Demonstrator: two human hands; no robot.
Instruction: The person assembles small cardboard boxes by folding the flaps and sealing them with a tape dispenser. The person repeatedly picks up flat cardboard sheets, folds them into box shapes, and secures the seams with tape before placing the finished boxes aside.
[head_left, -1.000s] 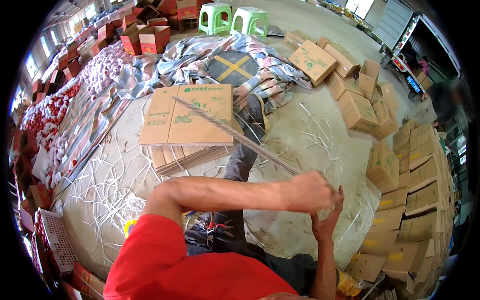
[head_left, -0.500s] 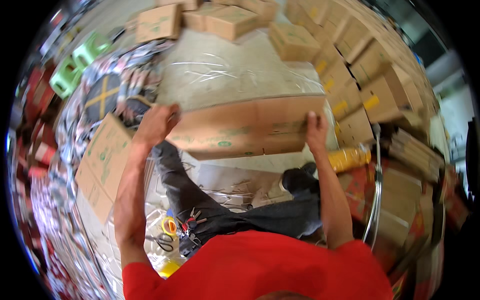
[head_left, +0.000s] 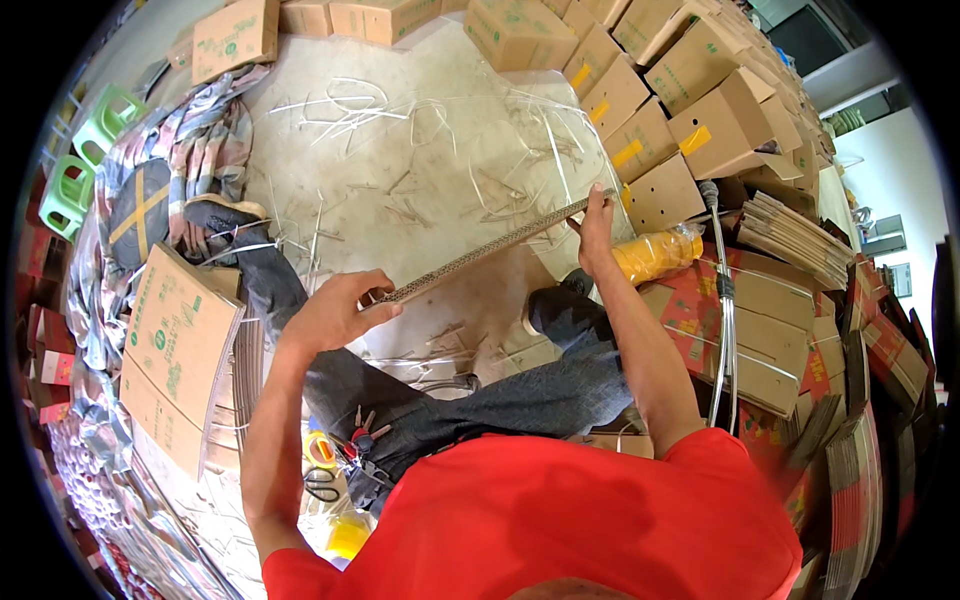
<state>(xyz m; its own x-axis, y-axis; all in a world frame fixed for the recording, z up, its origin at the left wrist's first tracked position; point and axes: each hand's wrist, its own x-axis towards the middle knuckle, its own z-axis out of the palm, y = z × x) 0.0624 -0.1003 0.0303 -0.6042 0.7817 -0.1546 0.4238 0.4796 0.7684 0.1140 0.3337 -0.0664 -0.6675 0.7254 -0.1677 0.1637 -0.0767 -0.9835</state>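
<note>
A folded flat cardboard carton (head_left: 490, 247) is held on edge between my two hands, so mostly its thin corrugated edge shows. It slants, with its right end farther from me than its left. My left hand (head_left: 345, 307) grips the near left end between thumb and fingers. Round the far right end my right hand (head_left: 597, 235) is closed, fingers pointing up. The carton hangs over the floor between my spread legs. Beside my left leg leans a bundle of flattened cartons (head_left: 170, 345) with green print.
Assembled cartons (head_left: 610, 95) are stacked at the far right. A wrapped yellow cylinder (head_left: 655, 258) lies by my right forearm, near a metal pole (head_left: 722, 330). Scissors (head_left: 322, 486) and a yellow tape roll (head_left: 348, 537) lie at lower left. White straps (head_left: 345, 110) litter the floor; green stools (head_left: 68, 195) stand left.
The carton has turned from showing its broad printed face to being nearly edge-on, and it now slants. Both hands still hold its ends. The whole view has shifted.
</note>
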